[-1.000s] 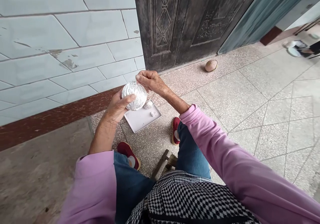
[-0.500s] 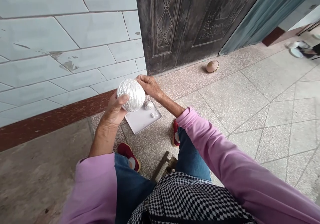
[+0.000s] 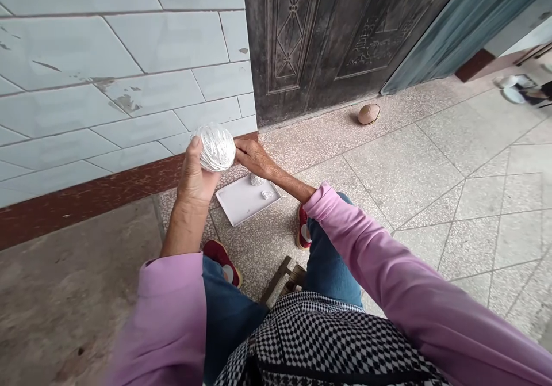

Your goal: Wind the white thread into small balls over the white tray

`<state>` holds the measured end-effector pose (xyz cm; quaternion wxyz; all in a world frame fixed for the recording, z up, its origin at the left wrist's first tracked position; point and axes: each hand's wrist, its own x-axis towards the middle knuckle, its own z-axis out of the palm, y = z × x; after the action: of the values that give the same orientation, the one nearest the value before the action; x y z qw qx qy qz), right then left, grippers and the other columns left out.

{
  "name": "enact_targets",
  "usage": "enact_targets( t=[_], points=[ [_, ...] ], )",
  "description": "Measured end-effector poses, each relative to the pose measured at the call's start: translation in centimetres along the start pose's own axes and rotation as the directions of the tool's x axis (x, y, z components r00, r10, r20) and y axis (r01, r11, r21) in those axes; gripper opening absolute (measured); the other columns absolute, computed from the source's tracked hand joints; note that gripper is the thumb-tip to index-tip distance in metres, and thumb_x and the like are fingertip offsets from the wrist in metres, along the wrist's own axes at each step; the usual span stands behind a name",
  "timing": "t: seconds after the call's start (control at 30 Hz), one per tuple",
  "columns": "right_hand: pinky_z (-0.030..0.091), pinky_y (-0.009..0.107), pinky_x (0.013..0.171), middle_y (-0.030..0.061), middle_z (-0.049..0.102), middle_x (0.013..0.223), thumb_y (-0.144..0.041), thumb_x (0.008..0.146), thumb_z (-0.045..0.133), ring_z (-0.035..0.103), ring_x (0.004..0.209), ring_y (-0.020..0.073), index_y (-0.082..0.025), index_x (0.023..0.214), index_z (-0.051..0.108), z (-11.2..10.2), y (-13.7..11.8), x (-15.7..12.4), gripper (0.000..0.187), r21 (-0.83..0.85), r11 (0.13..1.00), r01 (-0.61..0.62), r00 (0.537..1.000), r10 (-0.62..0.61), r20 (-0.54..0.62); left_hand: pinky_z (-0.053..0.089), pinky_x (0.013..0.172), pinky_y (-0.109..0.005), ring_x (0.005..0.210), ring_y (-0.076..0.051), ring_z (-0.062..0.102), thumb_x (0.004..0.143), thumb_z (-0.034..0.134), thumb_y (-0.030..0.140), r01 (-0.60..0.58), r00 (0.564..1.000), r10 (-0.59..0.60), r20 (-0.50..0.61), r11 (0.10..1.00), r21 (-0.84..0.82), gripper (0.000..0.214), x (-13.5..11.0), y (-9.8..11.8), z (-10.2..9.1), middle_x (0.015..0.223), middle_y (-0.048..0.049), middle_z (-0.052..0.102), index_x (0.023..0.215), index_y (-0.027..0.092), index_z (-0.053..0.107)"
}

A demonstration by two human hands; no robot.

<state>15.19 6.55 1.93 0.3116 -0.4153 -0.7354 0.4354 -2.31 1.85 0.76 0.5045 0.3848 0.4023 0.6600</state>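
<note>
My left hand (image 3: 195,174) grips a silvery white ball of wound strand (image 3: 214,146) from below and behind, thumb up on its left side. My right hand (image 3: 253,157) sits just right of the ball with fingers closed against it; what they pinch is too small to see. Below the hands, a white flat tray (image 3: 238,204) lies on the floor with two small silvery lumps (image 3: 261,187) on its far right corner.
I sit on a low wooden stool (image 3: 284,278), red shoes (image 3: 221,258) on a speckled terrazzo floor. A pale tiled wall (image 3: 107,75) with a dark red skirting runs on the left, a dark carved door (image 3: 328,35) ahead. A small brown round object (image 3: 369,113) lies by the door.
Both hands have lifted the ball up and slightly left. My right hand dropped from above the ball to its right side. The view shifted a little.
</note>
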Motion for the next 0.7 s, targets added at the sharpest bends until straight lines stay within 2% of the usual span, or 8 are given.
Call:
enact_targets(
  t=[0.17, 0.33, 0.43, 0.53, 0.6, 0.67, 0.7],
  points=[
    [0.043, 0.029, 0.093, -0.0007, 0.066, 0.091, -0.007, 0.127, 0.064, 0.060, 0.094, 0.0201, -0.024, 0.088, 0.056, 0.4, -0.1, -0.5, 0.044, -0.061, 0.998, 0.005, 0.998, -0.002, 0.059, 0.078, 0.109, -0.057, 0.156, -0.049, 0.076, 0.079, 0.104, 0.094, -0.030, 0.999, 0.029, -0.035, 0.999, -0.020, 0.082, -0.2, -0.2, 0.1, 0.137, -0.0202, 0.087, 0.124, 0.027, 0.086],
    [0.044, 0.031, 0.094, 0.0018, 0.072, 0.095, -0.007, 0.126, 0.066, 0.066, 0.096, 0.0208, -0.020, 0.092, 0.066, 1.6, 0.1, -1.3, 0.037, -0.055, 0.998, 0.019, 0.987, -0.010, 0.163, 0.077, 0.101, -0.054, 0.144, -0.047, 0.079, 0.076, 0.109, 0.091, -0.022, 0.998, 0.024, -0.065, 1.000, 0.018, 0.080, 0.5, -0.6, -1.1, 0.130, -0.0156, 0.087, 0.124, 0.031, 0.087],
    [0.044, 0.031, 0.093, 0.0016, 0.073, 0.093, -0.002, 0.123, 0.067, 0.066, 0.093, 0.0201, -0.019, 0.091, 0.069, 1.7, -0.4, -2.1, 0.036, -0.051, 0.998, 0.047, 0.979, -0.036, 0.198, 0.074, 0.098, -0.049, 0.133, -0.041, 0.081, 0.075, 0.111, 0.085, -0.022, 0.987, 0.032, -0.156, 0.998, 0.062, 0.077, 1.1, -1.2, -2.0, 0.125, -0.0109, 0.086, 0.122, 0.031, 0.082],
    [0.044, 0.031, 0.092, 0.0006, 0.072, 0.092, -0.003, 0.125, 0.067, 0.065, 0.090, 0.0188, -0.018, 0.093, 0.071, 0.9, -1.1, -3.0, 0.036, -0.012, 0.995, 0.104, 0.958, -0.097, 0.270, 0.069, 0.095, -0.042, 0.119, -0.033, 0.081, 0.069, 0.116, 0.078, -0.042, 0.968, 0.071, -0.242, 0.992, 0.121, 0.081, 1.6, -1.8, -2.8, 0.118, -0.0051, 0.084, 0.121, 0.030, 0.076],
    [0.045, 0.030, 0.091, -0.0006, 0.070, 0.089, -0.006, 0.126, 0.070, 0.063, 0.089, 0.0182, -0.017, 0.095, 0.073, 0.0, -1.5, -3.3, 0.033, 0.031, 0.991, 0.134, 0.944, -0.137, 0.301, 0.065, 0.089, -0.039, 0.113, -0.031, 0.080, 0.070, 0.116, 0.077, -0.092, 0.964, 0.142, -0.224, 0.971, 0.221, 0.080, 1.7, -2.0, -3.1, 0.112, -0.0020, 0.083, 0.120, 0.029, 0.073],
    [0.045, 0.030, 0.089, -0.0012, 0.069, 0.089, -0.010, 0.126, 0.075, 0.061, 0.089, 0.0178, -0.016, 0.098, 0.074, -1.1, -1.7, -3.2, 0.030, 0.077, 0.987, 0.144, 0.950, -0.159, 0.269, 0.060, 0.087, -0.038, 0.116, -0.031, 0.083, 0.077, 0.113, 0.075, -0.131, 0.974, 0.182, -0.137, 0.940, 0.314, 0.075, 1.5, -1.9, -3.0, 0.105, -0.0008, 0.082, 0.119, 0.026, 0.073],
    [0.045, 0.030, 0.089, -0.0014, 0.068, 0.088, -0.013, 0.127, 0.077, 0.060, 0.089, 0.0175, -0.016, 0.098, 0.074, -1.8, -1.6, -2.9, 0.030, 0.101, 0.985, 0.141, 0.959, -0.161, 0.233, 0.059, 0.088, -0.039, 0.119, -0.032, 0.084, 0.081, 0.111, 0.074, -0.128, 0.982, 0.165, -0.087, 0.934, 0.334, 0.073, 1.3, -1.7, -2.8, 0.103, -0.0009, 0.082, 0.119, 0.024, 0.074]
  ],
)
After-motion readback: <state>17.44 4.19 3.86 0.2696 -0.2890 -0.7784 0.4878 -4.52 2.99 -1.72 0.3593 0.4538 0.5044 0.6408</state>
